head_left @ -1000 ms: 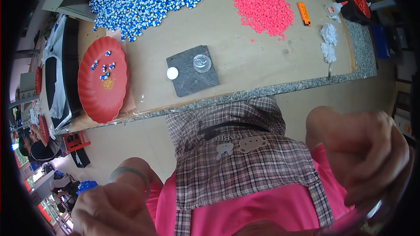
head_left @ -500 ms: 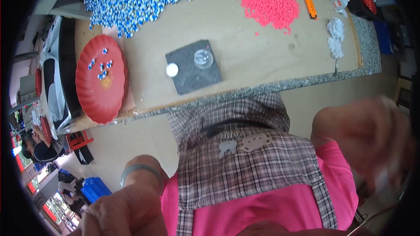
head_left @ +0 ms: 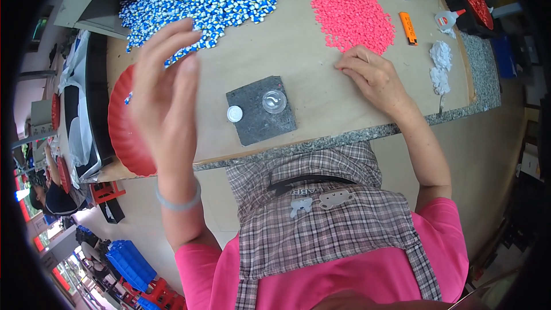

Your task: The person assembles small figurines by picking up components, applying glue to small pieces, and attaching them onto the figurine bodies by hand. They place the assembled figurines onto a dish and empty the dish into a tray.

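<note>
Left fingers (head_left: pixel 186 82) blurred, red tray (head_left: pixel 122 132) partly hidden

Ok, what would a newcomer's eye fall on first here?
Probably the heap of small blue-and-white pieces at the back left, then the pink heap to its right, with the right hand at its near edge. The blurred left hand, partly hiding a red scalloped tray at left, comes next.
</note>
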